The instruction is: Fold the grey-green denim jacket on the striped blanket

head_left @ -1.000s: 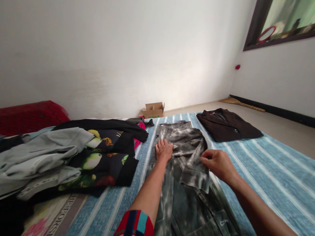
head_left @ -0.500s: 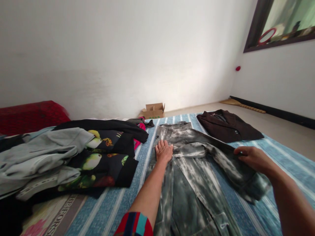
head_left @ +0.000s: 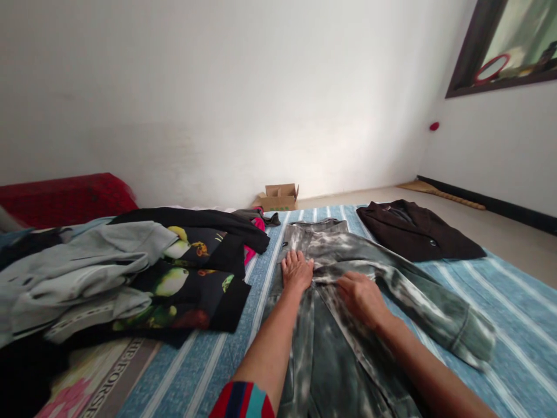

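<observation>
left hand (head_left: 297,271) — palm down, flat | right hand (head_left: 360,299) — palm down, slightly cupped

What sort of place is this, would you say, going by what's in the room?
Most likely a plain home bedroom: a blue striped mattress seems to lie directly on the floor, with piled clothes and a grey tie-dyed garment on it, beneath bare white walls.

Left hand (head_left: 296,271): lay flat on the gray jacket (head_left: 335,247).
Right hand (head_left: 361,299): sat on the jacket too.
Near them: a brown coat (head_left: 418,232) on the blue striped bed (head_left: 513,313).
</observation>
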### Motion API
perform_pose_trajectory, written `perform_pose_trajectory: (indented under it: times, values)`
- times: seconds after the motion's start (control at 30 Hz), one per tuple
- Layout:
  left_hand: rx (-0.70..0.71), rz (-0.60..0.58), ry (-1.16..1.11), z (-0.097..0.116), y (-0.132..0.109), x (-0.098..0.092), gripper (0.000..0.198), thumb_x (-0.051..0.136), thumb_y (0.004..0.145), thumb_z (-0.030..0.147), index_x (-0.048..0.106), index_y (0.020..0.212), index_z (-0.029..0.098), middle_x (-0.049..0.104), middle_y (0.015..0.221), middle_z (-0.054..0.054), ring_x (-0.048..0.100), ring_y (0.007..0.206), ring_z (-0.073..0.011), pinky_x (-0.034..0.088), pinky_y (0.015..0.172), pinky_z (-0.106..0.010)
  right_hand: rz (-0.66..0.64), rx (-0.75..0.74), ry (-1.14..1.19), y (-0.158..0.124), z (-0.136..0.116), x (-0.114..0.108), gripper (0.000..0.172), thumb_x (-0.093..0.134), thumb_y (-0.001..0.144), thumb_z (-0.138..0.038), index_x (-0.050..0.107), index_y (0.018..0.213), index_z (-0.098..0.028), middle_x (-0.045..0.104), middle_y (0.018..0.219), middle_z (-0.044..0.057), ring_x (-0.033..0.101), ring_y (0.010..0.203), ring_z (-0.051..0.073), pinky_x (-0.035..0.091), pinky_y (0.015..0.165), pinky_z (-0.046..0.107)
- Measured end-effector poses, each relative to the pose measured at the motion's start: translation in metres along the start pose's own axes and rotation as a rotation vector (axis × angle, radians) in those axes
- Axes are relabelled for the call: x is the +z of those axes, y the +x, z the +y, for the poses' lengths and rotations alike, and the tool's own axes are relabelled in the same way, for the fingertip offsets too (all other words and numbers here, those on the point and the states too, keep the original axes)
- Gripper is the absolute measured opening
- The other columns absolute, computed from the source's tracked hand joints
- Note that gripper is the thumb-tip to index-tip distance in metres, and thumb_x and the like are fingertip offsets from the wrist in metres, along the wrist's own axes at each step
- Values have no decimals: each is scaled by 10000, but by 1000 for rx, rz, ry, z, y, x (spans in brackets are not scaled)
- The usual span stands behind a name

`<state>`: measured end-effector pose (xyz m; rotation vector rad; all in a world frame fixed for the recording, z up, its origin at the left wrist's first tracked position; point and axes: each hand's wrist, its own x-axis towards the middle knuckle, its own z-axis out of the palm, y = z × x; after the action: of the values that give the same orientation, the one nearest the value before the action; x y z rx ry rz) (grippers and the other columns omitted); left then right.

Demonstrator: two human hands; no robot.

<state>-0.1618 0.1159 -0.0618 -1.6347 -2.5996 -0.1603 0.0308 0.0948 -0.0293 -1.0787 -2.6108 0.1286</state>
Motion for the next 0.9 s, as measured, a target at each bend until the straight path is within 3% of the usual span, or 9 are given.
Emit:
perform_pose_trajectory:
  times: [0.3, 0.47, 0.7, 0.9]
  values:
    - [-9, -13, -39, -1, 0, 7, 608, 221, 941, 467, 378, 1397, 96, 289, 1509, -158, 226, 1396, -282, 200, 1108, -427, -165, -91, -55, 44, -12, 2, 215, 464, 879, -192, 666, 808, -177, 657, 893, 73, 609, 879, 191, 405, 721, 261]
    - [-26, -52, -71, -1, 2, 6, 643, 209, 932, 491, 367, 1405, 85, 271, 1516, -158, 212, 1400, -282, 189, 1113, -431, -177, -86, -57, 44, -7, 6, 208, 460, 861, -175, 659, 802, -186, 651, 879, 61, 613, 837, 179, 385, 647, 249]
    - [-59, -138, -90, 2, 10, 1, 683, 237, 903, 526, 352, 1413, 86, 242, 1525, -162, 188, 1409, -283, 173, 1117, -442, -62, -214, -64, 35, -9, 11, 260, 415, 876, -127, 632, 740, -172, 618, 805, 62, 567, 823, 180, 382, 702, 265]
    - [-55, -167, -76, 4, 9, 1, 749, 220, 882, 567, 301, 1440, 73, 200, 1538, -162, 140, 1419, -289, 147, 1122, -444, -111, -148, -3, 33, -5, 18, 203, 424, 862, -129, 620, 831, -174, 615, 861, 56, 578, 829, 175, 358, 641, 257]
